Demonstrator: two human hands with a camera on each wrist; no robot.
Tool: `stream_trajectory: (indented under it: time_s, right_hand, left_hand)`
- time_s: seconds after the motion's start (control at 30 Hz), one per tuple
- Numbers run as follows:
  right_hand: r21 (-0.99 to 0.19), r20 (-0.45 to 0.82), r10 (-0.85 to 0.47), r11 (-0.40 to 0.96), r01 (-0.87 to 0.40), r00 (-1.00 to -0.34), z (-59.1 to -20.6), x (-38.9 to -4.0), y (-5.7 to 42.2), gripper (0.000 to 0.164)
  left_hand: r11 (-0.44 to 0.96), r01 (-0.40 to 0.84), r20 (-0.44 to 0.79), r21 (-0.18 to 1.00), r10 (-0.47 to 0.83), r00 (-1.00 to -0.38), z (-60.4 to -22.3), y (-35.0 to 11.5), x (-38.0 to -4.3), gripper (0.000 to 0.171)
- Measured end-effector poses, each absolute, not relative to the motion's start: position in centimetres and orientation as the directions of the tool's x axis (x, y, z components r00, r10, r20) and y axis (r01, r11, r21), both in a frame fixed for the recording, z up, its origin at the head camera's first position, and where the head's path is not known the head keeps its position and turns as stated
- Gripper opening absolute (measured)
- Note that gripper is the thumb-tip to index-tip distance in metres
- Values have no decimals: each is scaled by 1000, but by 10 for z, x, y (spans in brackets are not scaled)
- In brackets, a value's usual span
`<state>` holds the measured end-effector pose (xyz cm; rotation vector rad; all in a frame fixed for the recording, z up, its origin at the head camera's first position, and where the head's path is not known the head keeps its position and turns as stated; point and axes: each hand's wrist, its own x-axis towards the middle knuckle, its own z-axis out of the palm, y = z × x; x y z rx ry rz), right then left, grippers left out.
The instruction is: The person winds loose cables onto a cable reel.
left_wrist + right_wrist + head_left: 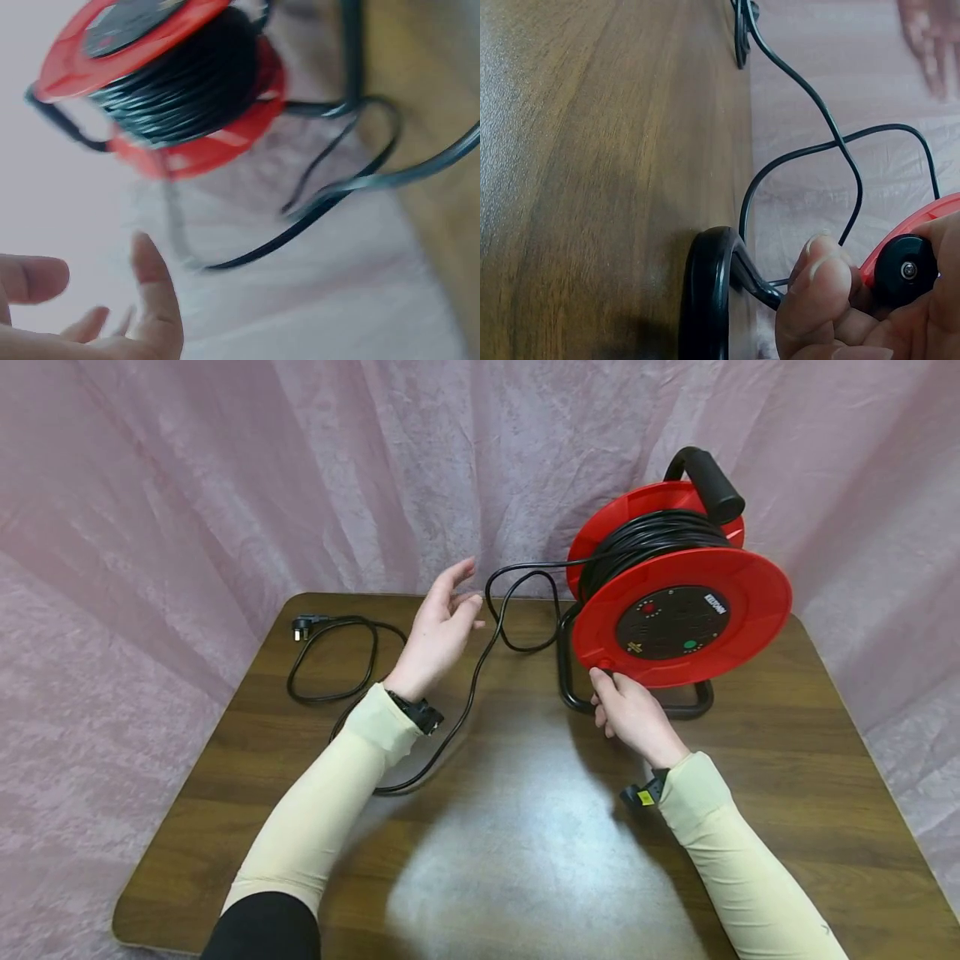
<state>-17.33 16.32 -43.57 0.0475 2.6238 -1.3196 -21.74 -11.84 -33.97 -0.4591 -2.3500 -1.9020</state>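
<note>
A red cable reel (757, 585) stands upright at the table's back right, black cable (660, 535) wound on its drum. My right hand (630, 714) grips the small black winding knob (905, 270) low on the reel's front disc, fingers curled about it in the right wrist view. My left hand (442, 631) is raised left of the reel, holding nothing, its fingers apart and loosely bent. Just right of its fingertips, a loose cable run (480, 672) leaves the drum, loops and drops to the table. In the left wrist view the cable hangs clear of the fingers (156, 292).
At the table's back left lies the black plug (306, 625), with a loop of cable (330, 697) beside it. The reel rests on a black tube stand (566, 668) and has a black carrying handle (708, 481) on top. A pink curtain (375, 468) hangs behind the wooden table (525, 877).
</note>
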Motion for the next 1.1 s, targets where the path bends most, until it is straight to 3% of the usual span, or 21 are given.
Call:
stream_trajectory:
  time_s: [0.07,0.17,0.3,0.4,0.53,0.67,0.73,0.8,0.93,1.0,1.1]
  right_hand:
    - [-789,-196,-63,603,119,-979,-436,-173,164,73]
    - [-788,-196,-60,604,121,-979,-435,-173,164,73]
    - [-787,-198,-44,602,133,-979,-434,-171,164,72]
    - [-788,-205,-45,601,137,-978,-434,-170,164,72]
    - [-791,-204,-59,597,130,-977,-434,-171,164,74]
    - [-796,-201,-61,592,127,-978,-435,-172,164,74]
    - [-798,-201,-60,589,128,-978,-436,-172,164,74]
    - [-799,-199,-58,587,128,-978,-436,-172,164,73]
    - [-800,-195,-57,587,125,-979,-436,-171,165,72]
    - [-798,-194,-58,591,123,-979,-435,-171,166,71]
    - [-795,-190,-56,595,120,-980,-434,-171,167,70]
  left_hand:
    - [227,348,306,910,199,-931,-327,-126,-214,45]
    - [420,354,251,836,280,-926,-320,-145,-213,39]
    - [626,215,-89,750,417,-905,-348,-175,-217,44]
    - [669,55,-365,741,471,-803,-384,-190,-212,56]
    - [678,-29,-507,734,519,-688,-418,-192,-196,63]
    - [663,1,-486,749,550,-679,-430,-184,-186,43]
    - [656,44,-431,753,543,-721,-431,-185,-187,29]
    - [688,175,-327,704,534,-780,-428,-190,-192,20]
    - [809,478,-59,342,526,-848,-420,-214,-204,11]
    - [831,535,37,154,536,-843,-418,-228,-209,13]
    - [828,558,101,54,552,-828,-421,-248,-218,24]
